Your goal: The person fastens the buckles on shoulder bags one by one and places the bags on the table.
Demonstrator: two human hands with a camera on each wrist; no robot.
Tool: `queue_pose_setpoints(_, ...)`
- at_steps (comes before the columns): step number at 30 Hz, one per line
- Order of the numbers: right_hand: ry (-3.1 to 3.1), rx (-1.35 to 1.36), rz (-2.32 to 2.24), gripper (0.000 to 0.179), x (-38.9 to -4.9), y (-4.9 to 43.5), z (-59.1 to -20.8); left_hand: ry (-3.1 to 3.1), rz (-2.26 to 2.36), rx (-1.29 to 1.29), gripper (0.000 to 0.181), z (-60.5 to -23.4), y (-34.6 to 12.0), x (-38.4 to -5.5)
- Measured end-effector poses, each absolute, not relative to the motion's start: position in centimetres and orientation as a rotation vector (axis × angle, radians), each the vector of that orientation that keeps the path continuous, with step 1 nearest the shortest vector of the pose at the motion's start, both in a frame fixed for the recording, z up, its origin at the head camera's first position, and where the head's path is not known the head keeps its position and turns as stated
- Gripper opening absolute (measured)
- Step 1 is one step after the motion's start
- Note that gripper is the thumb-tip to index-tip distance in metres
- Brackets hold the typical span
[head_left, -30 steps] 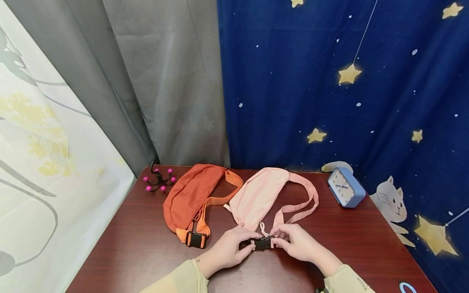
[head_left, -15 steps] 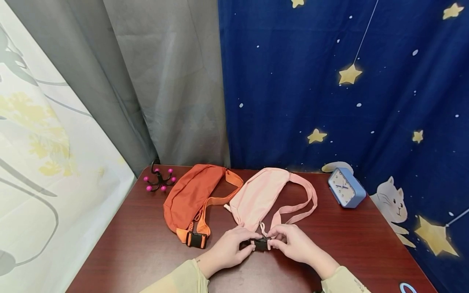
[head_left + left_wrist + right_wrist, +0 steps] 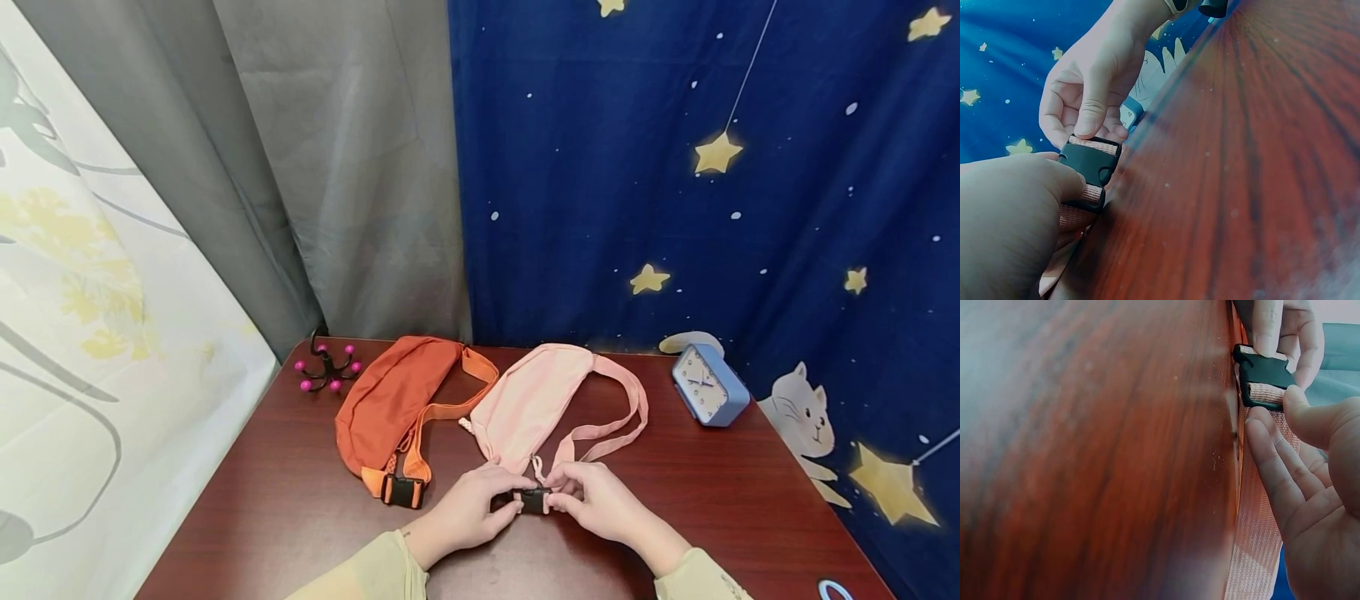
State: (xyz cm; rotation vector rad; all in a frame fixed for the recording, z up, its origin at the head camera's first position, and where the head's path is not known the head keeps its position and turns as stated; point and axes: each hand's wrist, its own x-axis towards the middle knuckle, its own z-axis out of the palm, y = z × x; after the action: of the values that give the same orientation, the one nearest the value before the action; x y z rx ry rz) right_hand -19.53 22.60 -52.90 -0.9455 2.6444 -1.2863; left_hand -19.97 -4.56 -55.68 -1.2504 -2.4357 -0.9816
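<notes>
A pink waist bag (image 3: 528,400) lies on the table, its pink strap (image 3: 633,400) looped to the right. At its near end, both hands hold a black side-release buckle (image 3: 534,501). The two halves sit together in the wrist views, with pink webbing through each end of the buckle (image 3: 1090,161). My left hand (image 3: 476,506) pinches the left end between thumb and fingers. On the other end, my right hand (image 3: 600,500) pinches with thumb and fingertips, seen close in the right wrist view beside the buckle (image 3: 1266,372).
An orange waist bag (image 3: 393,404) with a fastened black buckle (image 3: 402,492) lies to the left. Behind it stands a black hook rack (image 3: 327,371) with pink tips. A blue alarm clock (image 3: 708,385) is at the back right, and part of a light-blue ring (image 3: 834,590) shows near the front right.
My right hand has moved slightly left, bringing its buckle half fully into the other. The pink strap has shifted a little left with it. My left hand stays in place.
</notes>
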Motion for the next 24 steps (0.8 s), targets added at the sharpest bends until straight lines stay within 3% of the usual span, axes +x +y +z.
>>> queue_pose_setpoints(15,2.673,-1.004,-1.203,0.01,-19.86,22.98,-52.79,-2.45,-0.963,-1.25,0.031,-55.77,-4.4,-20.11)
queue_pose_setpoints(24,2.73,-1.181,-1.085,0.012,-19.5,23.01,-52.09,-2.485,-0.973,-1.263,0.034,-55.26,-4.39,-19.89)
